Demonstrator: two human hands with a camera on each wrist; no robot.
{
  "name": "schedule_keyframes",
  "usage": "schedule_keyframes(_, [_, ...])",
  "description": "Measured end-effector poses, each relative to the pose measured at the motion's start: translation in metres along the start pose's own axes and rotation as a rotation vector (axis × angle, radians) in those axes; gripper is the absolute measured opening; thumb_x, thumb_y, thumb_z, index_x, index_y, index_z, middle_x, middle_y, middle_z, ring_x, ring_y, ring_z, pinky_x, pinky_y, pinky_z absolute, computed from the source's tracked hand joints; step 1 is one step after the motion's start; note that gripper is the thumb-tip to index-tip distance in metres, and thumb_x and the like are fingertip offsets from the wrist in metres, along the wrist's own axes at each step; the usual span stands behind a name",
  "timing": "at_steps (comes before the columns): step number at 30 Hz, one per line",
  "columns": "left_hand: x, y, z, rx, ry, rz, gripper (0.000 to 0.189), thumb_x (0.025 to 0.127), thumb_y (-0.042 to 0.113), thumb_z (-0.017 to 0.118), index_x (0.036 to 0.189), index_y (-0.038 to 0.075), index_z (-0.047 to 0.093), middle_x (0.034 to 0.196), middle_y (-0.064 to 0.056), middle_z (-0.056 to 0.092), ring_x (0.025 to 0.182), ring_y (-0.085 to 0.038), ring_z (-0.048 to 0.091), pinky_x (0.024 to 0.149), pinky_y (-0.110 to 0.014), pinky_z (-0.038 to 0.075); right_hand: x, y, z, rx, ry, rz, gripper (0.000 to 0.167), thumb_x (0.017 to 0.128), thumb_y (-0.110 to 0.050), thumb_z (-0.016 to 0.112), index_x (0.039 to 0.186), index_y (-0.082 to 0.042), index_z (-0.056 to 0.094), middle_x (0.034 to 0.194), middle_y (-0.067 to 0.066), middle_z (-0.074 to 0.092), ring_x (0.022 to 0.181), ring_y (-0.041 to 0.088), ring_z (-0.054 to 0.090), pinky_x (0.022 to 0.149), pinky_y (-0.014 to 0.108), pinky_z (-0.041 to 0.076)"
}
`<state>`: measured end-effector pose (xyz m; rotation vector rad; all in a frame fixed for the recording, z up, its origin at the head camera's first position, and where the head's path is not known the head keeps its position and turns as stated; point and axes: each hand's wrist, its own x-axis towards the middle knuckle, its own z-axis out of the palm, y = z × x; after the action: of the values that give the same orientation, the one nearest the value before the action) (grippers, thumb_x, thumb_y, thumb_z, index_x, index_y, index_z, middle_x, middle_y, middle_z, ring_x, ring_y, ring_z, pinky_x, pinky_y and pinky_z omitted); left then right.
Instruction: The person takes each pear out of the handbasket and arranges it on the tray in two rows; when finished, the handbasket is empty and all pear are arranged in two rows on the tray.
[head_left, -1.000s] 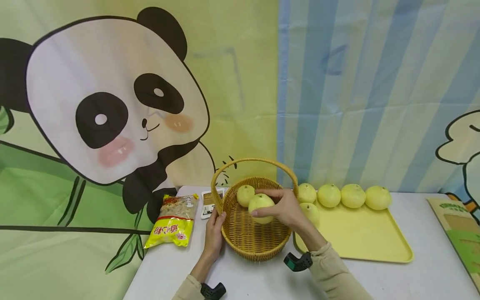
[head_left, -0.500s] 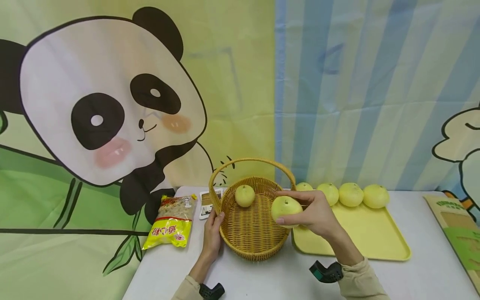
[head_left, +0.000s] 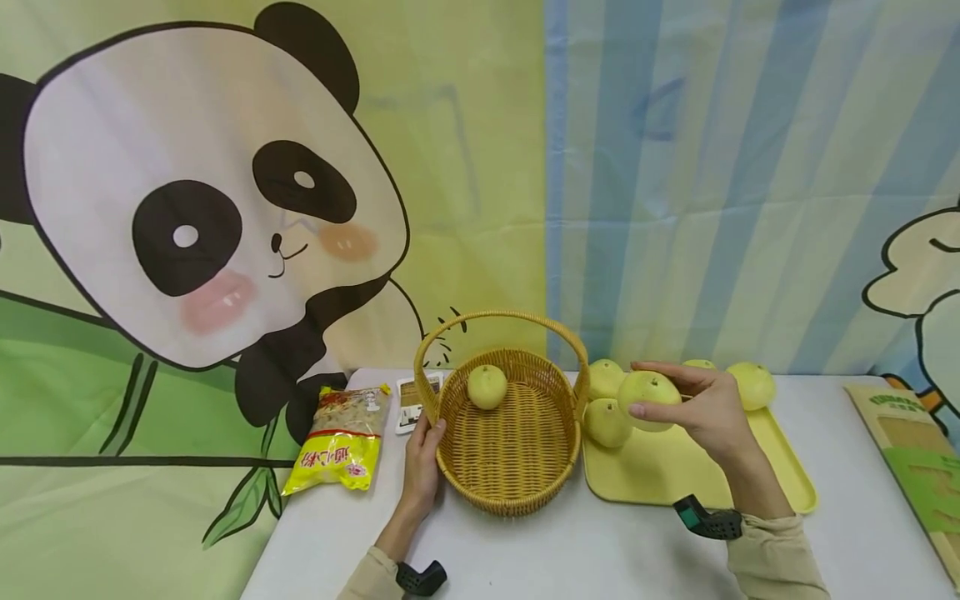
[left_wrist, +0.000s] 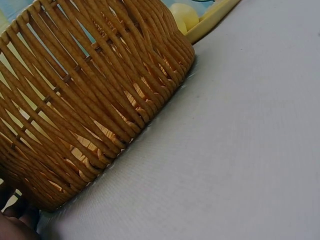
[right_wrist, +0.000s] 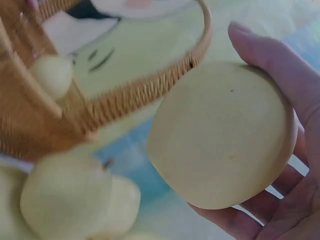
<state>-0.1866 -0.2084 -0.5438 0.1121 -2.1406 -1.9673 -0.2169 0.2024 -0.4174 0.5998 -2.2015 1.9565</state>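
My right hand [head_left: 708, 417] holds a pale yellow-green pear [head_left: 649, 401] between thumb and fingers, over the left part of a yellow tray [head_left: 720, 475]. The right wrist view shows the held pear [right_wrist: 225, 135] large, with fingers under it and the thumb along its upper side. My left hand [head_left: 422, 471] grips the left side of a wicker basket [head_left: 510, 502], its thumb at the rim near the handle's foot. Inside the basket, at the back left, lies one pear [head_left: 487, 387]. The basket's woven wall [left_wrist: 95, 95] fills much of the left wrist view.
Other pears stand along the tray's left and back edges, including a front-left pear [head_left: 608, 423] and a back-right pear [head_left: 752, 385]. Left of the basket lie a yellow food bag [head_left: 337, 442] and a small flat packet [head_left: 409, 404]. A green-and-brown package [head_left: 911, 467] lies far right.
My right hand has carried a pear from inside the basket rightward to above the tray. One pear stays in the basket, and my left hand keeps its place at the basket's side.
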Motion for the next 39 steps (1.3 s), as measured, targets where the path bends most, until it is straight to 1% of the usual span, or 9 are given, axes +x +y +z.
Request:
schedule_keyframes(3, [0.001,-0.001,0.0,-0.001,-0.001,0.006,0.058,0.113,0.04,0.046,0.167,0.023,0.036,0.166,-0.007,0.045,0.152,-0.027,0.044,0.118,-0.021,0.034,-0.002,0.01,-0.012,-0.163,0.07,0.057,0.055,0.08,-0.007,0.093,0.131,-0.002,0.074,0.121,-0.013,0.078,0.12,-0.004,0.065,0.092,0.013,0.055])
schedule_keyframes(7, [0.001,0.0,0.0,0.001,-0.004,0.003,0.057,0.113,0.04,0.045,0.167,0.023,0.035,0.167,-0.008,0.045,0.152,-0.027,0.044,0.117,-0.02,0.034,-0.004,0.03,-0.02,-0.164,0.11,0.133,0.057,0.08,-0.011,0.094,0.132,-0.001,0.074,0.119,-0.015,0.078,0.123,-0.011,0.06,0.099,0.008,0.049])
schedule_keyframes(10, [0.0,0.002,0.0,-0.004,-0.005,0.002,0.058,0.113,0.039,0.045,0.167,0.021,0.035,0.167,-0.009,0.044,0.153,-0.028,0.043,0.115,-0.016,0.035,-0.005,0.046,-0.023,-0.14,0.093,0.167,0.058,0.081,-0.013,0.094,0.133,0.002,0.072,0.121,-0.013,0.078,0.128,-0.011,0.057,0.104,0.008,0.047])
schedule_keyframes(15, [-0.001,0.003,0.001,-0.004,-0.012,0.003,0.057,0.114,0.038,0.044,0.167,0.02,0.035,0.166,-0.01,0.046,0.152,-0.028,0.044,0.113,-0.013,0.035,-0.008,0.069,-0.027,-0.215,0.086,0.198,0.058,0.082,-0.025,0.094,0.132,-0.005,0.074,0.125,-0.011,0.076,0.138,-0.001,0.055,0.103,0.005,0.045])
schedule_keyframes(20, [-0.001,0.003,0.001,0.001,-0.005,0.007,0.057,0.113,0.038,0.045,0.166,0.021,0.036,0.165,-0.009,0.048,0.15,-0.028,0.046,0.113,-0.015,0.035,-0.012,0.09,-0.031,-0.208,0.032,0.217,0.06,0.081,-0.023,0.095,0.134,-0.006,0.073,0.128,-0.009,0.076,0.127,-0.013,0.054,0.099,0.006,0.047])
schedule_keyframes(24, [-0.001,0.002,0.0,-0.003,-0.004,0.009,0.056,0.113,0.038,0.045,0.166,0.022,0.037,0.165,-0.007,0.047,0.151,-0.026,0.045,0.113,-0.014,0.035,-0.016,0.102,-0.035,-0.178,-0.029,0.186,0.061,0.081,-0.016,0.094,0.136,-0.004,0.071,0.129,-0.008,0.076,0.121,-0.016,0.055,0.097,0.007,0.048])
schedule_keyframes(31, [-0.001,0.002,-0.001,-0.004,-0.014,0.025,0.057,0.113,0.038,0.045,0.167,0.021,0.036,0.166,-0.008,0.045,0.153,-0.028,0.042,0.116,-0.017,0.034,-0.018,0.109,-0.04,-0.127,-0.102,0.113,0.058,0.086,-0.005,0.087,0.141,0.001,0.066,0.138,-0.004,0.072,0.128,-0.014,0.054,0.099,0.009,0.047])
schedule_keyframes(36, [0.0,0.003,0.0,-0.003,-0.015,0.012,0.058,0.113,0.039,0.045,0.167,0.021,0.035,0.167,-0.008,0.044,0.154,-0.026,0.042,0.117,-0.018,0.034,-0.019,0.101,-0.042,-0.277,-0.124,0.139,0.06,0.087,-0.018,0.089,0.143,-0.008,0.067,0.147,0.001,0.067,0.129,-0.016,0.047,0.095,0.012,0.049])
schedule_keyframes(39, [0.0,0.002,0.0,-0.004,-0.015,0.0,0.058,0.113,0.04,0.045,0.167,0.022,0.034,0.168,-0.007,0.043,0.155,-0.026,0.041,0.118,-0.02,0.033,-0.02,0.094,-0.044,-0.373,-0.126,0.172,0.062,0.086,-0.026,0.09,0.143,-0.014,0.069,0.153,0.009,0.062,0.139,0.0,0.047,0.092,0.015,0.05])
